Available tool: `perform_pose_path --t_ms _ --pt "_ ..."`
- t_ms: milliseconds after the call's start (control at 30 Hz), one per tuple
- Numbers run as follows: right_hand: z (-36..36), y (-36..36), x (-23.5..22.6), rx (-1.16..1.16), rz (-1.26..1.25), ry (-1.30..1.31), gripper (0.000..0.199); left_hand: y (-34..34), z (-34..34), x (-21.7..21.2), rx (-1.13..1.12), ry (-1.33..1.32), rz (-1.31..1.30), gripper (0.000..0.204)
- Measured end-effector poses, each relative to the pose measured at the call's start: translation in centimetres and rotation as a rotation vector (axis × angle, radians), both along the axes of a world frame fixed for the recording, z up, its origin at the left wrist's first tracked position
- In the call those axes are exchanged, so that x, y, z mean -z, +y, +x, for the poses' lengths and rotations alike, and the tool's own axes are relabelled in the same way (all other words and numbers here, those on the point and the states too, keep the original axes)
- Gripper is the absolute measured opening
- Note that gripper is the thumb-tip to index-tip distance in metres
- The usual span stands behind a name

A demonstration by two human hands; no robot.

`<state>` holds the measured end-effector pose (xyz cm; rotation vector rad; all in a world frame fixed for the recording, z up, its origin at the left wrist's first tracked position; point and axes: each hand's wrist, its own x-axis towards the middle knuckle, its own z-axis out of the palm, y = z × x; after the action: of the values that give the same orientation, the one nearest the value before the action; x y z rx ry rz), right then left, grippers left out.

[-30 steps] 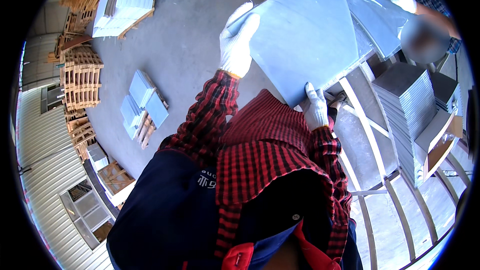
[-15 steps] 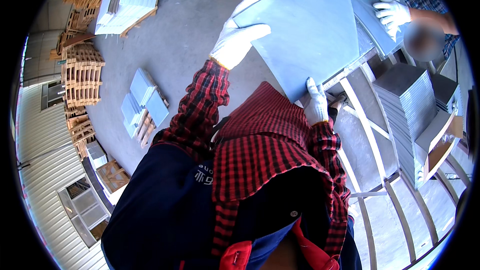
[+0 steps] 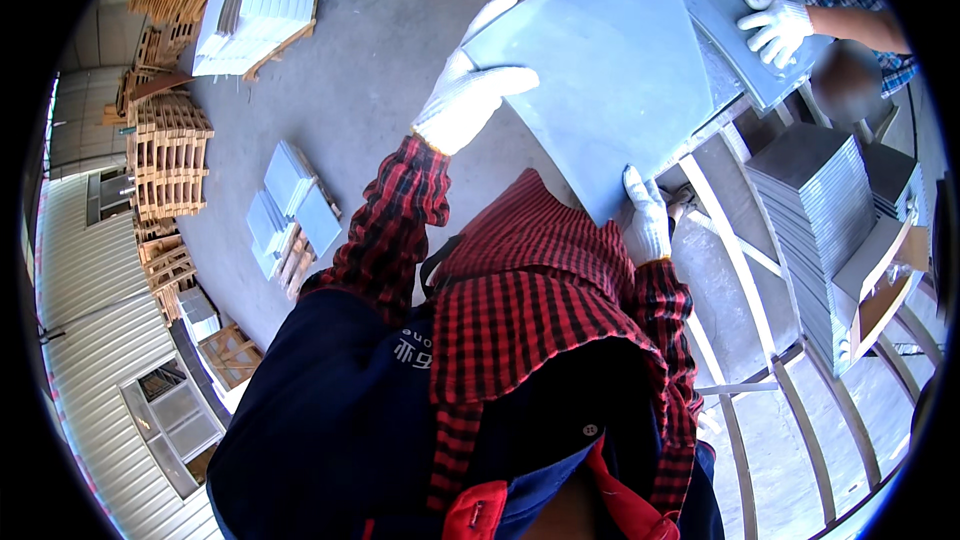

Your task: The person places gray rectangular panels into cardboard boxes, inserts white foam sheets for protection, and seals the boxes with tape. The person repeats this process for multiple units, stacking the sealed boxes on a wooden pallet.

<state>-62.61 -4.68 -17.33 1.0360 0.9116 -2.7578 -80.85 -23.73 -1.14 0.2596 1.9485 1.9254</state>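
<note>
A large light grey-blue flat panel [image 3: 610, 60] is held tilted in front of me. My left hand [image 3: 467, 90], in a white glove, grips its left edge with the thumb over the top face and the fingers round behind. My right hand [image 3: 648, 220], also gloved, pinches the near corner, thumb on top. The fingers under the panel are hidden. Just right of it lies another panel [image 3: 740, 60] wrapped in clear film, with a co-worker's gloved hand [image 3: 778, 30] spread flat on it.
A metal frame table [image 3: 735, 240] with slats runs along the right. On it stand a stack of grey panels [image 3: 815, 200] and an open cardboard box [image 3: 885, 290]. Wooden pallets [image 3: 168, 155] and white stacks [image 3: 265, 10] stand to the left; a low panel pile [image 3: 295, 200] rests on the floor.
The panel in my hands has shifted slightly down and left, and my right hand has lowered a little with it. The co-worker's second hand has left view; the other stays on the wrapped panel.
</note>
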Motion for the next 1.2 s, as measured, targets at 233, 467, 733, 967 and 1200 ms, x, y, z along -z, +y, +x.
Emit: perform_pose_path --t_ms 233,467,733,967,1200 --pt "1.3 3.6 -2.8 -0.114 0.271 -0.094 0.05 0.7 0.7 1.2 -0.316 0.038 -0.022 0.049" --pt "0.8 3.6 -3.0 -0.264 0.286 -0.218 0.053 1.8 0.7 0.8 -0.382 0.176 -0.197 0.04" --pt "0.1 2.7 -1.0 -0.274 0.247 -0.141 0.051 5.3 0.0 -0.5 -0.266 -0.163 0.376 0.078" --pt "-3.4 3.6 -4.3 -0.109 1.57 -0.016 0.063 5.7 -3.8 -1.1 -0.137 -0.176 0.404 0.078" --pt "-11.8 3.1 -10.7 -0.071 1.902 0.378 0.057 7.3 -7.7 -1.8 0.051 -0.133 0.348 0.076"
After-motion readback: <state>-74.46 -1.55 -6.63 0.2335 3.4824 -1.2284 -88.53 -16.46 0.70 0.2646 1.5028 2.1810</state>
